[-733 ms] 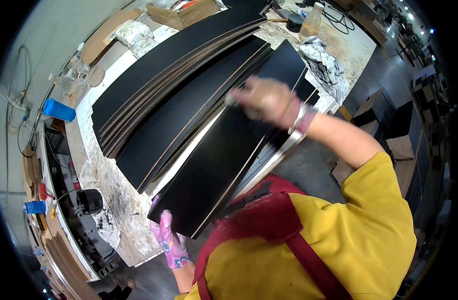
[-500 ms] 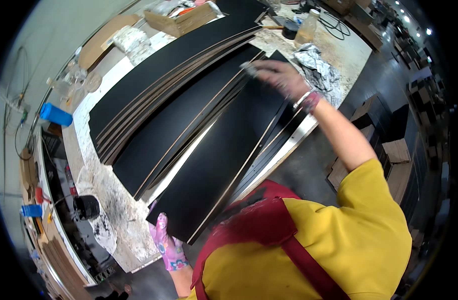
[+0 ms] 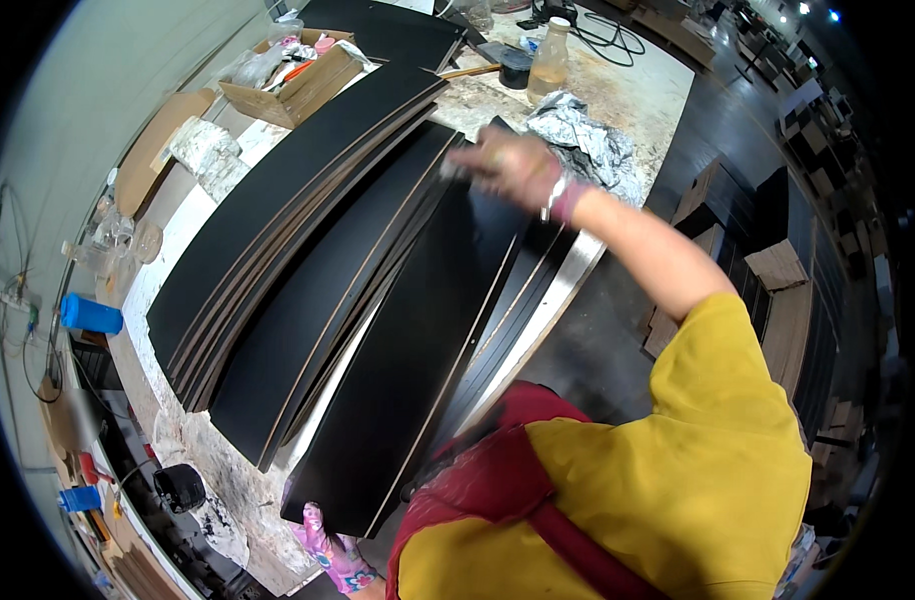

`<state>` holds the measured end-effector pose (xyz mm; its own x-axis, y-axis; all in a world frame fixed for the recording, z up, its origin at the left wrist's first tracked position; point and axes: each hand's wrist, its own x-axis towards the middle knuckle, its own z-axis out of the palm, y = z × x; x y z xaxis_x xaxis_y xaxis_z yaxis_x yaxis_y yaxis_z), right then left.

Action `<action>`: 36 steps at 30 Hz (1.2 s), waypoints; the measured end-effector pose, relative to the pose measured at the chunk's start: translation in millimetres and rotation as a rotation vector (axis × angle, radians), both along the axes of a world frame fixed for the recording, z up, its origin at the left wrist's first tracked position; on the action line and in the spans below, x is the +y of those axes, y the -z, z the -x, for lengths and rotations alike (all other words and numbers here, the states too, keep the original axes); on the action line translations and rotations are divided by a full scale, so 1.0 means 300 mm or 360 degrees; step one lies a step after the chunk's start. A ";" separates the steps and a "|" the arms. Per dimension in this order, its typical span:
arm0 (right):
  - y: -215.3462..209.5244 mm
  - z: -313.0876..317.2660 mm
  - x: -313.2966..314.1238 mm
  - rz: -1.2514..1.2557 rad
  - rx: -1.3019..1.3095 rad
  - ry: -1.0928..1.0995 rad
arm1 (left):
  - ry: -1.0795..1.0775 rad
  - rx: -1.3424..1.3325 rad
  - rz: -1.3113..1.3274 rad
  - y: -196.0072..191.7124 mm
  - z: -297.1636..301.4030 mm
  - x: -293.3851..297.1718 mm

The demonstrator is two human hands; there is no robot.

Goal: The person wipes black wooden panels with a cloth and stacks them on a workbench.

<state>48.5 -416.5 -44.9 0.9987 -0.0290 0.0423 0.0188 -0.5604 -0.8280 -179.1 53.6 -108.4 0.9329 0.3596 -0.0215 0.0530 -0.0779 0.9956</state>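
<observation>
A long black panel (image 3: pixel 418 340) with a thin pale edge slants across the worktable towards me. My left hand (image 3: pixel 328 552), in a pink flowered glove, grips its near end, thumb on the top face and the other fingers hidden below. Close to the far end is my right hand (image 3: pixel 510 168), in a stained glove and blurred. Its fingers are closed round a small greyish wad (image 3: pixel 456 164), perhaps cloth, at the panel's left edge. To the left lies a stack of similar black panels (image 3: pixel 333 290), and more lie beneath the right side of the held one.
A further panel stack (image 3: pixel 278 215) fills the table's left. At the back are a cardboard box (image 3: pixel 293 95) of odds and ends, a black pot (image 3: pixel 516 70), a bottle (image 3: pixel 550 65) and crumpled sheeting (image 3: pixel 583 135). A black cup (image 3: pixel 181 487) stands at the near left edge.
The whole view has shifted, so the table and panels appear farther left and lower. My right hand stays near the panel's far end; my left keeps its grip on the near end.
</observation>
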 end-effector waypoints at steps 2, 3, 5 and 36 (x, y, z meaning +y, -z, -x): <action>0.054 -0.112 -0.249 0.1031 -0.0317 0.0193 | -0.0139 0.0142 0.0550 -0.099 -0.057 -0.100; 0.100 -0.187 -0.425 0.1197 -0.0136 0.0353 | -0.0144 0.0146 0.0602 -0.075 -0.063 -0.085; 0.100 -0.223 -0.515 0.1230 -0.0349 0.0620 | -0.0241 0.0133 0.0701 0.009 -0.053 -0.009; 0.135 -0.084 -0.118 0.1415 -0.0430 0.0169 | -0.0415 0.0417 0.0874 0.006 -0.049 0.087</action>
<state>73.6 -451.8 -85.4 0.9457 0.0351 0.3230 0.0606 -0.9958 -0.0693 -164.5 79.8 -110.2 0.7557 0.4451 -0.4804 0.2471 0.4855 0.8386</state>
